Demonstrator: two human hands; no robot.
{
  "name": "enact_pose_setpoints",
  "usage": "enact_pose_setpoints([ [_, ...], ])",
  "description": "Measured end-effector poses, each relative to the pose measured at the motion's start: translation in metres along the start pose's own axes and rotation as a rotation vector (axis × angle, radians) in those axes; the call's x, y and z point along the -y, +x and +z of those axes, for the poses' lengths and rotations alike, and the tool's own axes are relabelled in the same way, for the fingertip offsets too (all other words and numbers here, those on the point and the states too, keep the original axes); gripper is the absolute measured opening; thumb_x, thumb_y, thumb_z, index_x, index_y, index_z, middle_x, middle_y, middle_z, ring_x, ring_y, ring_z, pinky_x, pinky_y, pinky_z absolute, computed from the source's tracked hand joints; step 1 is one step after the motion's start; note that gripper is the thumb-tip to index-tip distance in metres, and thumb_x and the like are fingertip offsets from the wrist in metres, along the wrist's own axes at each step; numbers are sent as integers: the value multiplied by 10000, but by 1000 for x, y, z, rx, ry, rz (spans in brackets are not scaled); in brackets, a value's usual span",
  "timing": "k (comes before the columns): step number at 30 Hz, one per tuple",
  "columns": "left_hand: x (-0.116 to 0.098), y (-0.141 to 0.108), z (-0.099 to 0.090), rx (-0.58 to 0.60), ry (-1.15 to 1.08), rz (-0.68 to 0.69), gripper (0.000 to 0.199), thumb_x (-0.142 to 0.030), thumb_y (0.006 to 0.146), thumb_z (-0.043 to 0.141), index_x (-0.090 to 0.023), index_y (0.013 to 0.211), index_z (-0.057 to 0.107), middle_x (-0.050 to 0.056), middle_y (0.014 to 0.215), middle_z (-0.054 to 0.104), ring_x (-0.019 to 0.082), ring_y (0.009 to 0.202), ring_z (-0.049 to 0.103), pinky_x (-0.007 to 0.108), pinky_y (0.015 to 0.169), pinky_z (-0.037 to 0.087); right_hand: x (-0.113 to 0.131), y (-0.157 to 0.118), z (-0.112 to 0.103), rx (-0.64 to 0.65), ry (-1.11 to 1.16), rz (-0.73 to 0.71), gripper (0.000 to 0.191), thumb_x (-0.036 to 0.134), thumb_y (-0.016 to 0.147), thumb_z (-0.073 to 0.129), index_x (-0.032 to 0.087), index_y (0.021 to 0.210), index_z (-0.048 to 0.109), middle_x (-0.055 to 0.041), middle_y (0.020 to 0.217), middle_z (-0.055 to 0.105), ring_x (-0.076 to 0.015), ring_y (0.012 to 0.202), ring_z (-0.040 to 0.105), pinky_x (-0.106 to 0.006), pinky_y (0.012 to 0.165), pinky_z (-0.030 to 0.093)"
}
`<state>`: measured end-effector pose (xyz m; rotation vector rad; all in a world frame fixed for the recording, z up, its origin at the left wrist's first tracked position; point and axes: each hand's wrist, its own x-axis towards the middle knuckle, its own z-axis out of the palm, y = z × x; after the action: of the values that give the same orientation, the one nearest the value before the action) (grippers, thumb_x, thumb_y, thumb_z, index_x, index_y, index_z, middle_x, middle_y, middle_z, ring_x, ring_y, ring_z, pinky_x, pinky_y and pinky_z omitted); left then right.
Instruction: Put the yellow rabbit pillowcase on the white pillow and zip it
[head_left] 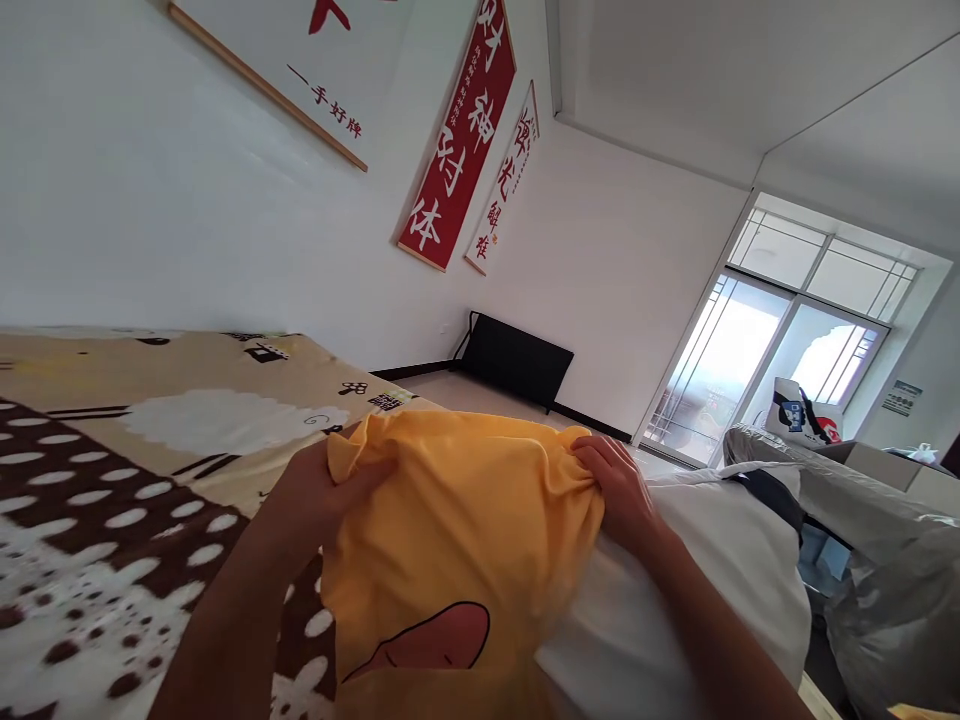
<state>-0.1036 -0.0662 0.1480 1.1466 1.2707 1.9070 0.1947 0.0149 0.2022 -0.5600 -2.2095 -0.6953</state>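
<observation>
A yellow pillowcase [450, 520] with a printed pink shape outlined in black is stretched between my hands. My left hand [322, 495] is closed on its upper left corner, thumb lying over the cloth. On the other side my right hand [616, 492] grips the bunched upper right corner, fingers curled into the folds. A plump white pillow [697, 570] lies to the right, partly behind my right forearm. The lower end of the pillowcase runs out of view, and whether anything is inside it I cannot tell.
On the left spreads a bed with a beige and brown patterned sheet [232, 430]. A black folded frame [517, 358] leans at the far wall. Plastic-covered furniture [862, 500] stands at right, with a printed bag [799, 412] on it. Scrolls [459, 140] hang on the wall.
</observation>
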Motion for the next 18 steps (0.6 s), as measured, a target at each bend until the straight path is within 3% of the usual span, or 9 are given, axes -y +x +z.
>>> enact_pose_setpoints([
  [3, 5, 4, -5, 174, 37, 78, 437, -436, 541, 777, -154, 853, 658, 91, 753, 694, 256, 684, 642, 223, 510, 500, 5, 0, -4, 100, 132, -36, 296, 175, 770, 549, 205, 1062, 510, -37, 907, 627, -177, 816, 545, -298, 784, 412],
  [5, 7, 4, -4, 208, 60, 93, 409, -451, 570, 760, -150, 826, 654, 91, 730, 685, 250, 665, 635, 217, 497, 487, 6, 0, -6, 155, 78, -88, 411, 223, 743, 579, 204, 1142, 485, -49, 927, 629, -198, 838, 550, -317, 789, 415],
  [8, 4, 2, 2, 237, 33, 79, 397, -464, 565, 756, -155, 788, 645, 84, 710, 677, 243, 639, 622, 227, 483, 482, 8, 0, -3, 171, -103, -169, 310, 204, 802, 529, 183, 1111, 517, -48, 839, 621, -188, 764, 542, -307, 721, 404],
  [12, -2, -4, 11, 289, -13, 110, 348, -435, 604, 739, -162, 802, 652, 62, 734, 670, 214, 648, 604, 231, 506, 484, 7, 1, 6, -19, -305, -231, 194, 90, 873, 423, 158, 989, 561, -10, 640, 549, -149, 594, 473, -289, 596, 343],
  [15, -6, -10, 12, 277, -40, 129, 265, -373, 585, 754, -160, 699, 645, 28, 644, 627, 157, 578, 553, 192, 469, 434, 3, -2, 7, -133, -295, -209, 181, 96, 886, 446, 151, 1021, 554, -8, 644, 551, -139, 583, 468, -282, 582, 333],
  [18, -8, -13, 11, 205, -153, 32, 263, -320, 499, 794, -155, 633, 639, 22, 593, 616, 147, 548, 547, 192, 456, 420, -5, -6, 2, -156, -309, -213, 196, 106, 888, 458, 147, 1059, 544, -18, 671, 558, -144, 609, 481, -282, 595, 341],
])
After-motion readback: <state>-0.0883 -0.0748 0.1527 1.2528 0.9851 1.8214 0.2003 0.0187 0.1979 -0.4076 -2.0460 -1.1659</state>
